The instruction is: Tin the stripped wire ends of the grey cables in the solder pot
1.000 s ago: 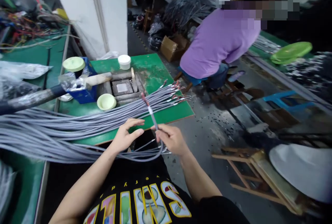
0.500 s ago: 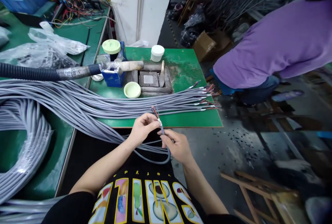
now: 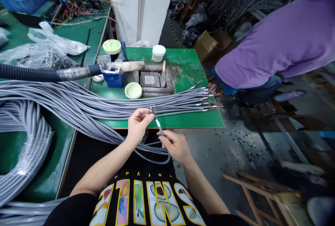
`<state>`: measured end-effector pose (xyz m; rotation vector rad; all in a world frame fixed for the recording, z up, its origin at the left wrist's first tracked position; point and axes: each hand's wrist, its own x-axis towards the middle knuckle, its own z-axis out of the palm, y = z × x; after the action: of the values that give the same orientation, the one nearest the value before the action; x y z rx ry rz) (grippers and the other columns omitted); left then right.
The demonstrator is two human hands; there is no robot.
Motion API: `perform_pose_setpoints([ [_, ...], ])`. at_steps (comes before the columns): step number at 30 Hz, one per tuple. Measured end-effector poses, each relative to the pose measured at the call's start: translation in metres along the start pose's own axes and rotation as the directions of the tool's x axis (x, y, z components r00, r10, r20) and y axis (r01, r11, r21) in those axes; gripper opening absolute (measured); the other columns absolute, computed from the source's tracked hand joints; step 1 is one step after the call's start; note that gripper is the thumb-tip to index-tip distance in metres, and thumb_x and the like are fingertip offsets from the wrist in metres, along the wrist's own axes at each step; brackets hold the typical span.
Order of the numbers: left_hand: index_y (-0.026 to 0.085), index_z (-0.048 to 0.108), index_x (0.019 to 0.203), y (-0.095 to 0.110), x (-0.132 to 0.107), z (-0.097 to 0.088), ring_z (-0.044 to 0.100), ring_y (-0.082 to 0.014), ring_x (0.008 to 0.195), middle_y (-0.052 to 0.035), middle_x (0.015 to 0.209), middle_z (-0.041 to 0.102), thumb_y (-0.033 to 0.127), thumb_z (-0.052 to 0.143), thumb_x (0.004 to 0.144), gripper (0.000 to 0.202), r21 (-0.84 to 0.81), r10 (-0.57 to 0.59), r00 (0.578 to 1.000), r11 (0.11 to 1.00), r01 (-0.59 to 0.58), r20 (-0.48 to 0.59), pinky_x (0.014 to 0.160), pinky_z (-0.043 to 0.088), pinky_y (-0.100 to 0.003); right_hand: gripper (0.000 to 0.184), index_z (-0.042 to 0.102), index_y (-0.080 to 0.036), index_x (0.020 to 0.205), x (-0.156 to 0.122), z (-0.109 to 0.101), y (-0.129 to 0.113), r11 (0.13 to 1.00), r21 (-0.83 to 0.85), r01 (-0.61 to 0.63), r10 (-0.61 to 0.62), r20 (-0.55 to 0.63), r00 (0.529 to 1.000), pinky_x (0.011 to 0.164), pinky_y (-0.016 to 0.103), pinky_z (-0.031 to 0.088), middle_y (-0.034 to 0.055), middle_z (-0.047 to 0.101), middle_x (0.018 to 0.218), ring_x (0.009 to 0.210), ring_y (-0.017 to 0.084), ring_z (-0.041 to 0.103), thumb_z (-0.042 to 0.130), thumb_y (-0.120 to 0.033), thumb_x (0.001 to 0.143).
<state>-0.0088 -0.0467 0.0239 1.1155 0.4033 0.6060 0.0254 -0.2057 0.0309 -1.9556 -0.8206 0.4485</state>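
Note:
In front of my chest, a grey cable (image 3: 160, 130) has its jacket end wrapped in white, with thin red, blue and dark wires (image 3: 154, 113) fanning out of it. My right hand (image 3: 176, 145) grips the grey jacket between thumb and fingers, and the cable loops down below it. My left hand (image 3: 140, 123) is closed, thumb and forefinger pinching the thin wires near their tips. Beyond both hands a thick bundle of grey cables (image 3: 125, 105) lies across the green bench, their stripped ends (image 3: 209, 95) pointing right.
A solder pot (image 3: 150, 79) is set in the bench, with a scraper (image 3: 163, 74) on it. Nearby are a pale green dish (image 3: 133, 90), a white tub (image 3: 158, 53) and a hose (image 3: 52, 72). A person in purple (image 3: 277, 44) stands at the right; a wooden stool (image 3: 251, 191) lies lower right.
My left hand has moved up and left from the white wrapping onto the thin wires. My right hand, still on the cable, has shifted slightly left.

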Motion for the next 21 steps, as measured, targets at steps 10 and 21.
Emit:
perform_pose_setpoints([
  [10,0.016,0.066,0.071,-0.001,0.0,0.001,0.06,-0.0111,0.063,-0.0007,0.07,0.066,0.033,0.079,0.065,0.022,0.008,-0.024,1.0,1.0,0.024,-0.004,0.063,0.049,-0.024,0.023,0.069,-0.017,0.093,-0.002,-0.005,0.002,0.999,0.003,-0.042,0.042,0.034,0.999,0.056,0.021,0.046,-0.0002,0.064,0.057,0.053,0.011,0.06,0.052,-0.03,0.087],
  [21,0.018,0.069,0.071,-0.001,-0.015,0.006,0.051,-0.0103,0.061,-0.0003,0.065,0.059,0.027,0.073,0.074,0.011,0.171,0.238,0.956,0.948,-0.267,0.172,0.06,0.042,-0.024,0.028,0.068,-0.016,0.084,0.034,0.004,-0.001,0.757,0.642,-0.119,0.18,-0.03,0.983,0.037,0.02,0.028,-0.0072,0.045,0.04,0.034,0.006,0.036,0.062,-0.044,0.079],
])
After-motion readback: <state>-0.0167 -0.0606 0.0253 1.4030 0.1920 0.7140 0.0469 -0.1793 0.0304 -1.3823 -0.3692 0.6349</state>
